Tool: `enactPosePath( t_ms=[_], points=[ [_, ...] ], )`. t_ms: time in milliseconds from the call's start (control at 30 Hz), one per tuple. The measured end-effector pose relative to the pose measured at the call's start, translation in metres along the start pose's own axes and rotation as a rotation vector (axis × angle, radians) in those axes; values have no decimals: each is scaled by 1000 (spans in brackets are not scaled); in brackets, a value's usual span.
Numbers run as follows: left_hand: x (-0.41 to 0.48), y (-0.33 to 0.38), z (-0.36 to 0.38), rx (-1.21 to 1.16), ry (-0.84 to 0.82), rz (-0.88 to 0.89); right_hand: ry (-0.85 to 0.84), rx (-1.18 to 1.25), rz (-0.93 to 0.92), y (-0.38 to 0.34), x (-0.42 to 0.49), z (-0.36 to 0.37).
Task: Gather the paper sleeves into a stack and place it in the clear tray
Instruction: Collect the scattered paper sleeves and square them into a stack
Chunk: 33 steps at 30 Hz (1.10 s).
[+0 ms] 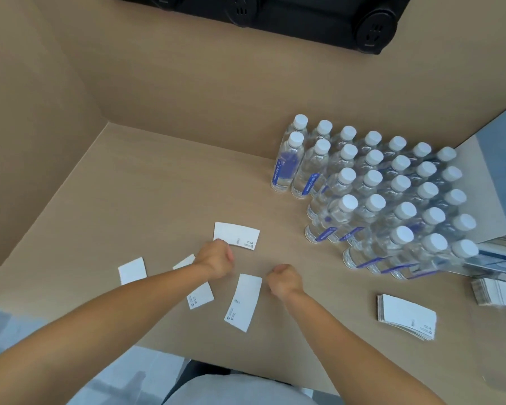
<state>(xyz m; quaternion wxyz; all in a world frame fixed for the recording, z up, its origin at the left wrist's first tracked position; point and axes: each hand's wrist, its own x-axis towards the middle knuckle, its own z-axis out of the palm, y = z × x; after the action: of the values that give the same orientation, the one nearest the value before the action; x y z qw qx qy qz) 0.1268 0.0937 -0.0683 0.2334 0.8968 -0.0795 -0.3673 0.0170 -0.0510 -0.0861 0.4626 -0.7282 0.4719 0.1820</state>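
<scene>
I see a beige table (pixel 158 185) with beige walls behind and many water bottles (pixel 392 194) at right. Loose paper sleeves (pixel 243 301) lie flat, pointing different ways. Left hand (pixel 215 263) and right hand (pixel 284 280) are clenched, grasping nothing visible.

The left forearm (pixel 146 299) hides part of one paper sleeve (pixel 200 296); its print is illegible.

Both grips, L (pixel 215 260) & R (pixel 284 280), fisted, arms outstretched.
</scene>
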Motion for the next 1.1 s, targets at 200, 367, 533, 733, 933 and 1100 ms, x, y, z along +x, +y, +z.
enactPosePath(
  t_ms=[200, 367, 533, 733, 933, 1100],
  points=[
    [-31, -3, 37, 134, -8, -37, -55, -183, -248, 15, -18, -5],
    [-55, -20, 56, 121, 6, -100, -92, -385, -376, 2, -13, -6],
    [-70, -24, 71, 70, 37, -176, -137, -417, -394, -1, -7, -2],
    [-74, -21, 87, 13, 27, -125, -186, -378, -399, -5, -11, 7],
    [-70, -16, 82, 71, -64, 50, -219, -443, -443, -1, -18, 10],
    [-57, -20, 52, 352, 83, 210, -203, -633, -509, 18, -19, 3]
  ],
)
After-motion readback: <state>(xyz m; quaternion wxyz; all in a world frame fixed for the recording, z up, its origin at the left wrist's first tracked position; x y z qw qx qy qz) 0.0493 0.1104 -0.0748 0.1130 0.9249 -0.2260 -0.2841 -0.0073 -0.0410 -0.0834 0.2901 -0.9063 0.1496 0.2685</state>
